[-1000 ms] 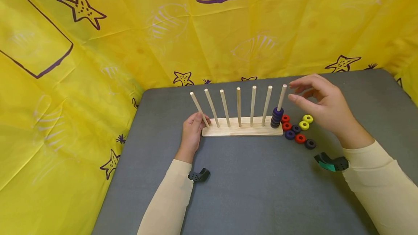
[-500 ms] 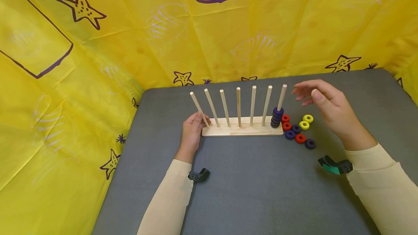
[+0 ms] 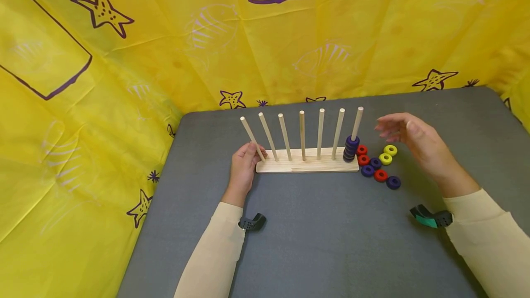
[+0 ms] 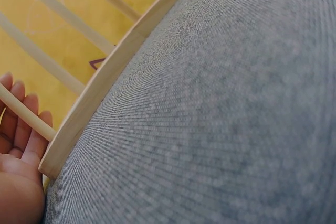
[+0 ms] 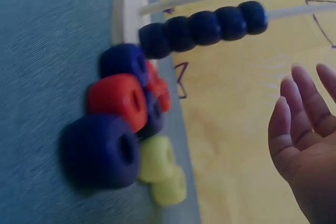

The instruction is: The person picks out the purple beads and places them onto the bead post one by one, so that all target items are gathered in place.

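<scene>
A pale wooden peg rack point(image 3: 306, 165) with several upright pegs stands on the grey table. At its left end, my left hand point(image 3: 244, 169) holds the rack, thumb and fingers about the outermost peg point(image 4: 26, 114). Several dark blue rings point(image 3: 351, 149) are stacked low on the rightmost peg. My right hand point(image 3: 424, 151) hovers to the right of that peg, fingers loosely bent and nothing in them. Loose rings lie by the rack's right end: red ones point(image 3: 381, 175), yellow ones point(image 3: 390, 150) and blue ones point(image 5: 100, 150).
The grey table point(image 3: 323, 238) reaches back to a yellow cloth point(image 3: 273, 45) with sea-creature drawings, which hangs behind and at the left. Dark wrist-worn devices sit on the left sleeve point(image 3: 215, 243) and the right sleeve point(image 3: 488, 229).
My right hand has drawn away from the top of the rightmost peg, moving right and down toward the loose rings. The left hand and the rack stay put.
</scene>
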A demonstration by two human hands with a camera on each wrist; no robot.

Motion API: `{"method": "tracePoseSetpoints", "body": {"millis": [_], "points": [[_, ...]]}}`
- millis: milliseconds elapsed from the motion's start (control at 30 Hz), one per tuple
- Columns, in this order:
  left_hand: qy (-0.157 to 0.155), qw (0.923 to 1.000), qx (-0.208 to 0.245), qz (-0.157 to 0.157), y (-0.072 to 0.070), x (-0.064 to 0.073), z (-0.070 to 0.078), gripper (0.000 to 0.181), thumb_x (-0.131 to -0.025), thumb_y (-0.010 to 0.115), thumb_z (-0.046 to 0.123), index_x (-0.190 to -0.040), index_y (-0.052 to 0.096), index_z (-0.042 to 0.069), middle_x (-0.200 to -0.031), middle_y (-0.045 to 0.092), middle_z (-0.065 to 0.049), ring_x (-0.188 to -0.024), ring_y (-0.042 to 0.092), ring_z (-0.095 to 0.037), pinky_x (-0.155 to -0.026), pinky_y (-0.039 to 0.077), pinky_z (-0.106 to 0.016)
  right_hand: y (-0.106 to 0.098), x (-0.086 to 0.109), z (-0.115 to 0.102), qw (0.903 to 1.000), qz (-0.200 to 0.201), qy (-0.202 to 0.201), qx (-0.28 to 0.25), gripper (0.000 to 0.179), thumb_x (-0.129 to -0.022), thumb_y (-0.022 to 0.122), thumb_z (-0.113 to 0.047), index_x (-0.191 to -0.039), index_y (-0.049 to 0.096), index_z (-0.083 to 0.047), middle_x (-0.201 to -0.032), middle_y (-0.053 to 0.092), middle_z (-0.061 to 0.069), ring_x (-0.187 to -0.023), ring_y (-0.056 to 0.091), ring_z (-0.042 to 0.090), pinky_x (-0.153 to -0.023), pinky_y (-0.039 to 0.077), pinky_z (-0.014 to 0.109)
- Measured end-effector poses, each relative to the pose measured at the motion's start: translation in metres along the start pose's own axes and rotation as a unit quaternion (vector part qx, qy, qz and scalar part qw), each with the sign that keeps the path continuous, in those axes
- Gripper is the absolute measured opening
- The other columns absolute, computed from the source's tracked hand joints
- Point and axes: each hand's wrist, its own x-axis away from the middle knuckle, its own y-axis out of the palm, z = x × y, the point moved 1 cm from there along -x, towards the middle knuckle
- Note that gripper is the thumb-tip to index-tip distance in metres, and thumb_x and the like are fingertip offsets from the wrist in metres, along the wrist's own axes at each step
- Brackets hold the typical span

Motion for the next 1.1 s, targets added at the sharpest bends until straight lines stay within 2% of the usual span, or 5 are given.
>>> {"method": "tracePoseSetpoints", "body": {"millis": [233, 500, 700, 833, 1100], "points": [[-0.001, 1.0000, 0.000, 0.001, 0.000, 0.001, 0.000, 0.057, -0.115, 0.057, 0.032, -0.105, 0.059, -0.024, -0.097, 0.068, -0.018, -0.093, 0.067, -0.024, -0.086, 0.057, -0.034, -0.003, 0.021, 0.011, 0.9948, 0.045, 0.061, 0.069, 0.051, -0.120, 0.040, -0.024, -0.135, 0.057, 0.021, -0.125, 0.071, 0.019, -0.111, 0.064, 0.026, -0.092, 0.051, 0.026], [-0.002, 1.0000, -0.004, 0.001, -0.001, 0.001, -0.002, 0.066, -0.111, 0.062, 0.043, -0.104, 0.060, -0.023, -0.098, 0.067, -0.021, -0.092, 0.067, -0.027, -0.086, 0.057, -0.034, -0.009, 0.044, 0.022, 0.9892, 0.032, 0.092, 0.110, 0.041, -0.119, 0.032, -0.008, -0.135, 0.066, 0.006, -0.124, 0.073, 0.012, -0.102, 0.067, 0.024, -0.086, 0.054, 0.024], [-0.001, 1.0000, -0.004, 0.002, -0.001, 0.001, -0.003, 0.072, -0.107, 0.065, 0.050, -0.104, 0.061, -0.022, -0.098, 0.068, -0.018, -0.093, 0.068, -0.026, -0.087, 0.057, -0.034, -0.015, 0.054, 0.028, 0.9866, 0.017, 0.104, 0.125, 0.037, -0.118, 0.032, -0.003, -0.137, 0.060, 0.013, -0.126, 0.072, 0.011, -0.101, 0.068, 0.021, -0.086, 0.056, 0.022], [0.001, 1.0000, 0.006, 0.002, -0.001, 0.002, -0.001, 0.075, -0.104, 0.067, 0.053, -0.104, 0.061, -0.022, -0.098, 0.068, -0.018, -0.094, 0.068, -0.026, -0.089, 0.057, -0.035, -0.018, 0.058, 0.032, 0.9830, 0.006, 0.114, 0.144, 0.036, -0.118, 0.034, -0.001, -0.138, 0.062, 0.008, -0.125, 0.072, 0.008, -0.102, 0.069, 0.018, -0.085, 0.056, 0.022], [-0.001, 0.9999, 0.014, -0.001, 0.000, 0.001, 0.002, 0.057, -0.108, 0.065, 0.046, -0.099, 0.069, -0.010, -0.097, 0.069, -0.015, -0.094, 0.068, -0.025, -0.090, 0.057, -0.035, -0.018, 0.063, 0.040, 0.9755, 0.008, 0.127, 0.180, 0.030, -0.115, 0.043, 0.003, -0.137, 0.061, 0.009, -0.127, 0.072, 0.001, -0.107, 0.070, 0.013, -0.086, 0.057, 0.020]]}}
